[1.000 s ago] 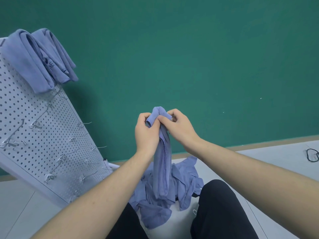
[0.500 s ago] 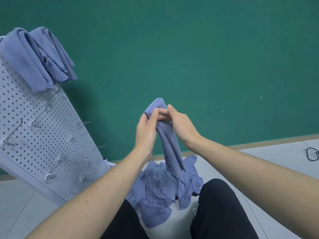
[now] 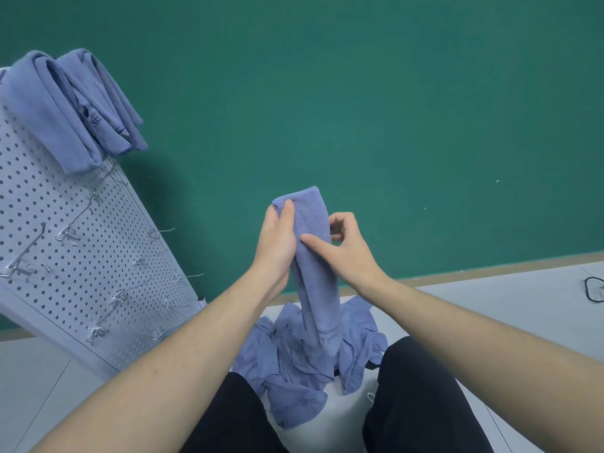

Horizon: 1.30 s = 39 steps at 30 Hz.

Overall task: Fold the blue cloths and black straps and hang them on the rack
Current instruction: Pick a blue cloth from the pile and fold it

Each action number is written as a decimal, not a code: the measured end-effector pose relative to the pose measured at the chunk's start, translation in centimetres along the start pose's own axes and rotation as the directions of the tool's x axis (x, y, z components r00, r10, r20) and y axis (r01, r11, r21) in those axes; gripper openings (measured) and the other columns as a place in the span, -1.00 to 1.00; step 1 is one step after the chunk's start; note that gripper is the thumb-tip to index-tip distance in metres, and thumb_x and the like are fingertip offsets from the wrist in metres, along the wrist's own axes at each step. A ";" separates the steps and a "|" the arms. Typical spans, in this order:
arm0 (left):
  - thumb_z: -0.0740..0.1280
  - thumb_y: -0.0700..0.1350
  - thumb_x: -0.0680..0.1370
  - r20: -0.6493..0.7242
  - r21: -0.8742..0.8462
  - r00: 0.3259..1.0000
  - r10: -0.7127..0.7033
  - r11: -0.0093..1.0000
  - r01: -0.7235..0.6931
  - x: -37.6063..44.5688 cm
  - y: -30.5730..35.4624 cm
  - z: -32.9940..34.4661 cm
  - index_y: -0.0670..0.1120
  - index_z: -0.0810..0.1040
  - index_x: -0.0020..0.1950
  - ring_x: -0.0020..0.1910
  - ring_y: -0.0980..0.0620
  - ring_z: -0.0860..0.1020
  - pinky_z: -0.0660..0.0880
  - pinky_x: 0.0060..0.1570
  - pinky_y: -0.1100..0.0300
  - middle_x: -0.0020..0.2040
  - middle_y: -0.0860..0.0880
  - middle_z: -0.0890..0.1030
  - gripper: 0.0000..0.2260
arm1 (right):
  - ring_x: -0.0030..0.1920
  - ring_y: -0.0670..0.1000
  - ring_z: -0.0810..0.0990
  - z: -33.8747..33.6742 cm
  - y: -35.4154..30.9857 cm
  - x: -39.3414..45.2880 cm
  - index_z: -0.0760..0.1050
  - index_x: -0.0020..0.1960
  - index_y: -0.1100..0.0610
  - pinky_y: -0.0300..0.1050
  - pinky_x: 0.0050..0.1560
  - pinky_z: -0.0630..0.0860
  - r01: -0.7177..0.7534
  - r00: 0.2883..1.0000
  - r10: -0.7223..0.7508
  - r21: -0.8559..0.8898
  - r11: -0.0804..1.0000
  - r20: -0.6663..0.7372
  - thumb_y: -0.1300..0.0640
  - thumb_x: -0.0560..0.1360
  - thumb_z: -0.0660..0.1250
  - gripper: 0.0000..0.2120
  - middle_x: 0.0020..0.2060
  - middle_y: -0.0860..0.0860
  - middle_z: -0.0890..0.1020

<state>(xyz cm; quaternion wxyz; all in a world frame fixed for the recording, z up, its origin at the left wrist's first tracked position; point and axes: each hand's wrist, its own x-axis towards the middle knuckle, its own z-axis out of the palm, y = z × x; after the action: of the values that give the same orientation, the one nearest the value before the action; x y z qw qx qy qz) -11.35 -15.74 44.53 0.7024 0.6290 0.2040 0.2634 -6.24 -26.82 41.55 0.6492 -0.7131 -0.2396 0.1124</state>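
Green wall [image 3: 392, 93] behind — pale floor [image 3: 490, 299] below

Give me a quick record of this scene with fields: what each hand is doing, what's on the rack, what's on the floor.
left hand: grips the top of the folded blue cloth
right hand: thumb presses on the cloth's middle
rack: tilted pegboard, two folded cloths draped over its top
pile: loose blue cloths on the floor between the knees
black strap: on the floor, far right
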 end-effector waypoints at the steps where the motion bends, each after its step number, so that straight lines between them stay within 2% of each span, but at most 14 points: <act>1: 0.14 0.05 0.70 -0.020 0.008 1.000 0.009 1.000 -0.009 0.0 0.1 0.1 0.02 0.49 0.09 0.00 0.10 0.62 0.55 0.09 0.12 0.06 0.02 0.65 -0.82 | -0.11 -0.16 0.58 0.1 0.1 0.0 0.44 0.11 0.11 -0.19 -0.02 0.56 -0.015 1.000 0.015 0.003 1.000 0.004 -0.05 0.43 0.54 -0.58 0.00 -0.01 0.64; 3: 0.11 0.07 0.70 -0.067 -0.003 0.998 0.009 1.000 -0.009 0.1 0.3 0.2 0.04 0.46 0.06 -0.05 0.09 0.59 0.53 0.06 0.11 0.01 0.02 0.61 -0.81 | -0.18 -0.08 0.61 0.2 0.1 0.0 0.49 0.04 0.15 -0.03 -0.03 0.59 -0.025 0.998 0.026 -0.007 1.000 0.057 -0.07 0.43 0.54 -0.61 -0.09 0.09 0.69; 6: 0.07 0.06 0.72 -0.144 -0.096 0.989 -0.034 0.995 0.020 0.1 0.5 0.4 0.03 0.42 0.03 -0.10 0.06 0.58 0.55 0.00 0.11 -0.04 0.00 0.58 -0.80 | -0.22 -0.10 0.56 0.3 -0.1 -0.1 0.52 -0.01 0.20 -0.13 -0.12 0.54 0.006 0.991 0.008 -0.107 0.994 0.132 -0.09 0.42 0.54 -0.60 -0.18 -0.01 0.63; 10: 0.07 0.06 0.71 -0.212 -0.262 0.966 -0.145 0.961 0.086 0.8 1.0 -0.7 0.03 0.43 0.13 0.03 -0.03 0.64 0.60 0.08 0.02 0.10 -0.04 0.62 -0.80 | 0.02 -0.07 0.68 -0.1 0.8 -0.2 0.56 0.12 0.08 -0.07 0.13 0.61 -0.110 0.943 0.153 -0.155 0.982 0.295 -0.07 0.40 0.57 -0.61 0.01 -0.08 0.70; 13: 0.09 0.05 0.71 -0.237 -0.378 0.948 -0.213 0.919 0.111 1.5 1.2 -2.1 -0.06 0.44 0.33 0.12 -0.06 0.66 0.60 0.15 -0.04 0.19 -0.07 0.64 -0.70 | 0.09 -0.01 0.66 -0.7 1.8 -0.2 0.53 0.15 0.06 0.00 0.18 0.59 -0.136 0.923 0.194 -0.192 0.972 0.331 -0.04 0.37 0.59 -0.56 0.05 -0.04 0.68; 20: 0.11 -0.02 0.72 -0.252 -0.521 0.930 -0.269 0.847 0.104 1.6 0.7 -4.1 -0.15 0.49 0.32 0.03 -0.05 0.68 0.62 0.04 0.02 0.12 -0.11 0.68 -0.70 | -0.12 -0.05 0.69 -0.6 0.9 0.5 0.63 0.02 0.10 -0.09 0.02 0.60 -0.074 0.931 0.187 -0.340 0.938 0.313 -0.19 0.40 0.53 -0.61 -0.10 -0.04 0.73; 24: 0.08 -0.11 0.73 -0.275 -0.545 0.917 -0.287 0.833 0.097 1.9 -0.4 -6.3 -0.09 0.54 0.11 0.05 -0.12 0.65 0.59 0.12 -0.06 0.20 -0.16 0.64 -0.75 | -0.33 -0.07 0.45 -0.8 0.2 1.3 0.49 -0.17 0.15 -0.11 -0.20 0.45 -0.033 0.946 0.136 -0.330 0.944 0.294 -0.05 0.52 0.41 -0.72 -0.31 -0.03 0.56; 27: 0.03 -0.10 0.73 -0.241 -0.581 0.890 -0.386 0.792 0.186 2.3 -1.6 -8.6 -0.14 0.51 0.28 0.04 -0.13 0.66 0.64 -0.13 0.03 0.21 -0.19 0.64 -0.70 | -0.30 -0.09 0.50 -0.6 -0.7 1.8 0.47 -0.15 0.04 -0.18 -0.21 0.45 -0.060 0.928 0.128 -0.198 0.978 0.349 0.04 0.53 0.42 -0.83 -0.28 -0.06 0.59; 29: 0.04 -0.08 0.73 -0.216 -0.571 0.863 -0.457 0.776 0.268 2.2 -2.3 -9.9 -0.17 0.49 0.30 -0.04 -0.07 0.66 0.61 -0.24 0.08 0.14 -0.16 0.66 -0.69 | -0.24 -0.01 0.60 -0.2 -1.3 2.2 0.45 -0.03 0.05 -0.14 -0.18 0.53 -0.121 0.909 0.122 -0.026 0.992 0.399 0.10 0.53 0.45 -0.83 -0.20 0.05 0.68; 31: 0.08 -0.12 0.72 -0.210 -0.521 0.838 -0.504 0.783 0.340 1.9 -2.9 -10.8 -0.13 0.49 0.15 -0.15 0.00 0.62 0.54 -0.22 0.12 -0.03 -0.10 0.64 -0.79 | -0.23 0.06 0.64 0.4 -2.2 2.7 0.40 0.09 0.07 -0.13 -0.20 0.58 -0.149 0.900 0.091 0.107 0.983 0.425 0.18 0.53 0.45 -0.75 -0.14 0.12 0.71; 34: 0.16 -0.18 0.66 -0.228 -0.276 0.831 -0.508 0.852 0.445 1.9 -3.1 -12.2 -0.08 0.46 0.03 -0.21 0.04 0.53 0.45 -0.19 0.15 -0.08 -0.07 0.59 -0.90 | -0.22 0.08 0.65 1.3 -3.8 3.8 0.36 0.21 0.05 -0.09 -0.16 0.60 -0.132 0.888 0.040 0.170 0.977 0.459 0.22 0.54 0.43 -0.66 -0.11 0.13 0.71; 35: 0.20 -0.16 0.63 -0.257 -0.136 0.855 -0.451 0.892 0.430 2.1 -3.0 -12.6 -0.05 0.47 0.03 -0.17 0.03 0.52 0.43 -0.16 0.15 -0.03 -0.06 0.58 -0.93 | -0.21 0.10 0.64 1.6 -4.3 4.2 0.35 0.22 0.04 -0.06 -0.15 0.60 -0.121 0.874 0.027 0.164 0.979 0.486 0.22 0.54 0.43 -0.64 -0.09 0.14 0.70; 37: 0.28 -0.08 0.61 -0.308 0.101 0.923 -0.229 0.957 0.271 2.2 -1.8 -12.9 0.02 0.49 0.04 0.05 0.02 0.53 0.43 0.05 0.11 0.10 0.01 0.56 -0.97 | -0.23 0.11 0.63 2.1 -5.1 5.0 0.32 0.21 0.04 -0.06 -0.18 0.59 -0.097 0.836 0.001 0.145 0.985 0.548 0.23 0.53 0.44 -0.63 -0.08 0.17 0.68; 39: 0.33 -0.02 0.61 -0.197 0.171 0.980 -0.010 0.984 0.044 1.8 0.4 -12.4 0.07 0.53 0.07 0.25 0.11 0.50 0.37 0.30 0.11 0.19 0.08 0.58 -0.94 | -0.27 0.10 0.61 2.7 -5.9 5.7 0.30 0.18 0.05 -0.10 -0.24 0.58 -0.072 0.802 -0.022 0.134 0.988 0.597 0.24 0.54 0.43 -0.64 -0.09 0.17 0.67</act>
<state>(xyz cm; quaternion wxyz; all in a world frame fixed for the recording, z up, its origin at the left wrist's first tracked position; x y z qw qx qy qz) -17.66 -4.91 43.47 0.6247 0.6564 0.3027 0.2954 -3.75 -21.48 47.88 0.5912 -0.5938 -0.4129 0.3569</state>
